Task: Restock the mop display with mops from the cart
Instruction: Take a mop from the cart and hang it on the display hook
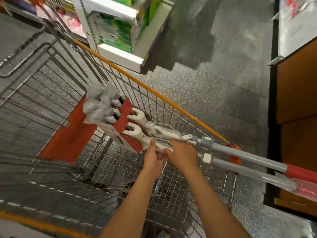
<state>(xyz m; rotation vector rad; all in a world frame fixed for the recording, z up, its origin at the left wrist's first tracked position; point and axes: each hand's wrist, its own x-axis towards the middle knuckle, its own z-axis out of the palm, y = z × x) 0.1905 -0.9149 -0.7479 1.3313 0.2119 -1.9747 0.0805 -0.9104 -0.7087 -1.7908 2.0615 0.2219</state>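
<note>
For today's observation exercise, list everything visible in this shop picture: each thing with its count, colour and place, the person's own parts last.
mops: two, white heads, red card sleeves, grey handles, lying across the cart's right rim
plastic wrap: one, grey, over the mop heads
cart: one, grey wire, orange rim trim, centre-left
shelf unit: one, white, holding green packs, top centre
cabinet: one, brown, right edge
floor: grey speckled
left hand: gripping the nearer mop's white frame
right hand: gripping the same frame beside it
</note>
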